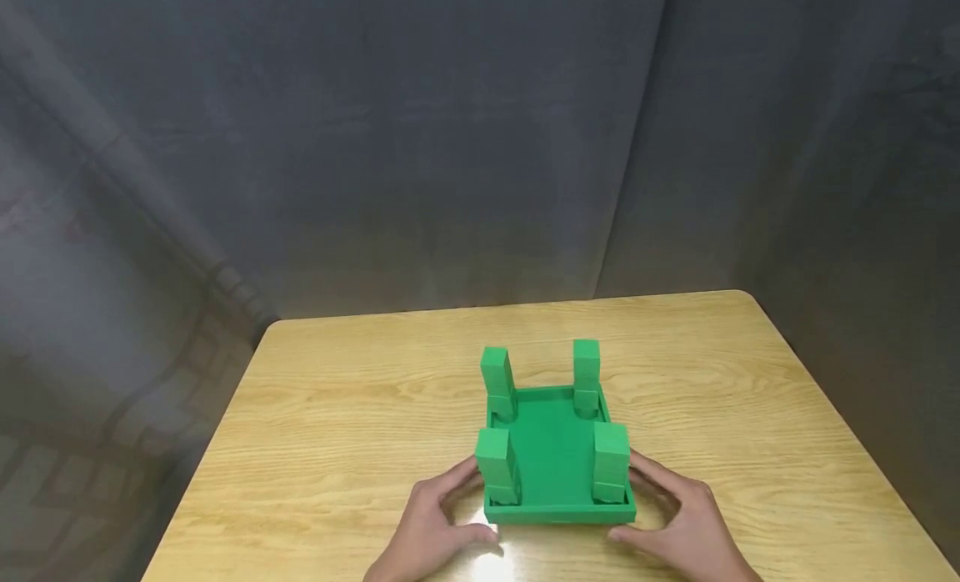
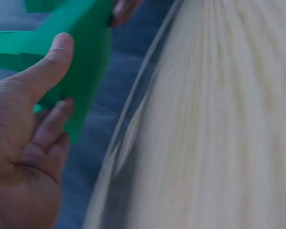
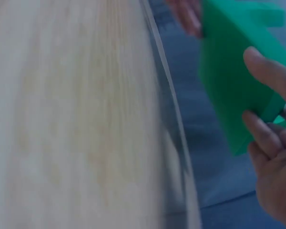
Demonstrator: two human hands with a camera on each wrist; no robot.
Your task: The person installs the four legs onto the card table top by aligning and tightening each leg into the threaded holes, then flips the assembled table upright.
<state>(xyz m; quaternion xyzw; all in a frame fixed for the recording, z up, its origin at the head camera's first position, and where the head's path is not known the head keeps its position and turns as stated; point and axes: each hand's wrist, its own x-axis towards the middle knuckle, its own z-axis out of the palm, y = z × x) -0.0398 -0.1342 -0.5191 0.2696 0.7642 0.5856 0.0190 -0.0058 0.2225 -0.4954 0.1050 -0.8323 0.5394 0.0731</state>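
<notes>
My left hand (image 1: pixel 431 532) cups the near left corner of a green tray-like piece (image 1: pixel 557 449) lying on the near middle of the wooden table (image 1: pixel 337 415), thumb pressed against its front edge and fingers curled along its left side. The left wrist view, blurred, shows that thumb (image 2: pixel 47 71) laid over the green slab and a finger (image 2: pixel 55 119) tucked behind it, a pinch that reads as steadying the piece from that flank. Four square green posts stand upright in the piece's corners: the far left post (image 1: pixel 497 382), the near left post (image 1: pixel 495 464), the far right post (image 1: pixel 587 373) and the near right post (image 1: pixel 611 461). The piece looks like a small table set upside down, legs up, flat top resting on the wood. My right hand (image 1: pixel 678 524) mirrors the left at the near right corner, thumb at the front edge, fingers along the right side; the right wrist view shows fingertips (image 3: pixel 264 71) clamped over the green edge. Holding both near corners appears to keep the piece square and ready for handling. Grey curtains (image 1: pixel 450 148) hang behind the table.
</notes>
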